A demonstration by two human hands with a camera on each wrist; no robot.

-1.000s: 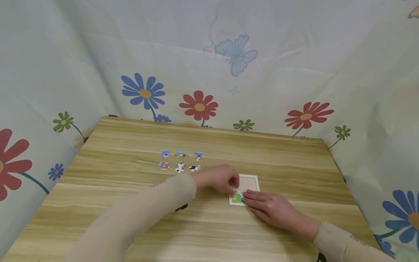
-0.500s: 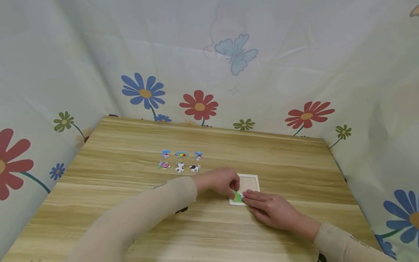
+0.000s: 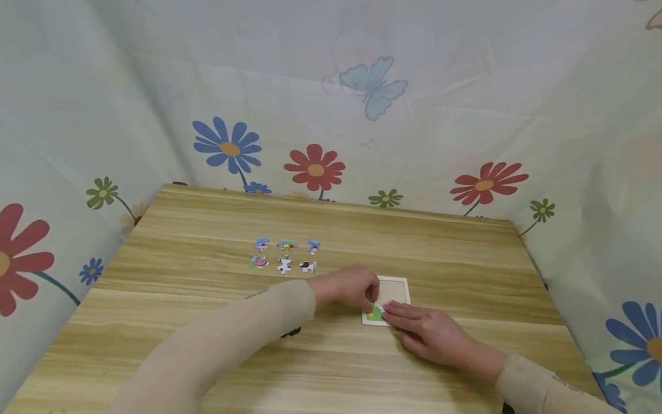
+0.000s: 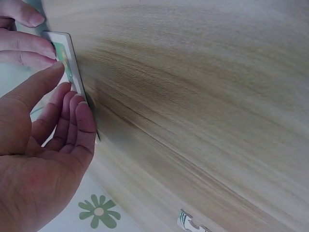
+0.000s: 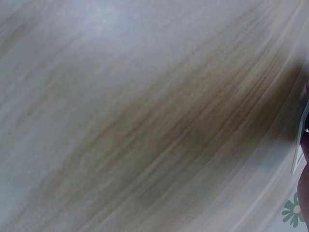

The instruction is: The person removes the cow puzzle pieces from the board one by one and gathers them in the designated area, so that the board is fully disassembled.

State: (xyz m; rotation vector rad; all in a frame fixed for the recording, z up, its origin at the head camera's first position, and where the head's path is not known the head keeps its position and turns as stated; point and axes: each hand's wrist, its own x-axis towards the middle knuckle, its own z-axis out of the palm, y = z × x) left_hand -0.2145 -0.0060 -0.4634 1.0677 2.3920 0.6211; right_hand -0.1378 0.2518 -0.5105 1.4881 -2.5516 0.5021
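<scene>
In the head view a small white-rimmed puzzle board [image 3: 401,279] lies right of centre on the wooden table. A green puzzle piece [image 3: 376,315] sits in its near left corner. My left hand [image 3: 354,286] comes over from the left, thumb and forefinger tips pinching at this piece. The left wrist view has the thumb tip right on the green piece [image 4: 63,54], the other fingers curled by the board's edge. My right hand [image 3: 437,333] lays its straight fingers over the board's near right part, beside the piece, hiding what is under them. The right wrist view catches only the board's edge [image 5: 299,145].
Several loose puzzle pieces [image 3: 284,264] lie in two rows on the table [image 3: 207,230], left of and beyond the board. One piece [image 4: 189,221] shows at the bottom of the left wrist view. A flowered cloth [image 3: 414,144] hangs behind and beside the table.
My left hand has shifted very slightly toward me and right, still at the green piece. My right hand stays in place on the board. The loose pieces have not moved.
</scene>
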